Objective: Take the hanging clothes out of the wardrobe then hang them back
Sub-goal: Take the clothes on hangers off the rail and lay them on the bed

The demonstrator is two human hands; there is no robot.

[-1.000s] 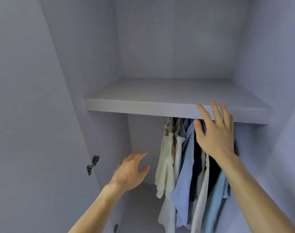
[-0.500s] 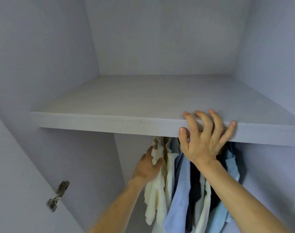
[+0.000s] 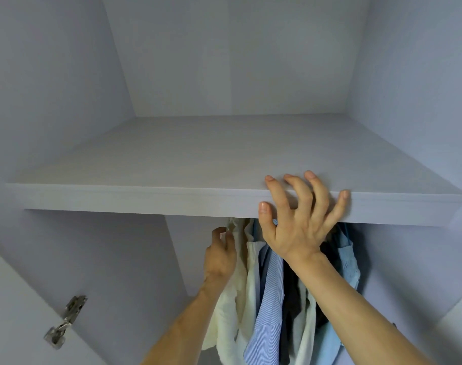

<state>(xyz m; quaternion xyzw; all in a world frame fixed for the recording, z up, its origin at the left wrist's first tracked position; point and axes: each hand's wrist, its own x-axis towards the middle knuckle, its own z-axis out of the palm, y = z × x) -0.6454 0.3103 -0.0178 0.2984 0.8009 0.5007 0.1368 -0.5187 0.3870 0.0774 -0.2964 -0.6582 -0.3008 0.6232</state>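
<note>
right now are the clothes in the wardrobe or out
In. The clothes hang bunched under the shelf; the left hand grips the cream one's top, and none is pulled out.

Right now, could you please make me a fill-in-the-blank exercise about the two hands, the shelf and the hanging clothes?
1. The right hand has its fingertips on top of the shelf and its ____ on the front face.
2. The left hand grips the cream garment at the ____ end of the row.
3. The striped shirt is ____ and white.

Missing words: thumb; left; blue.
</note>
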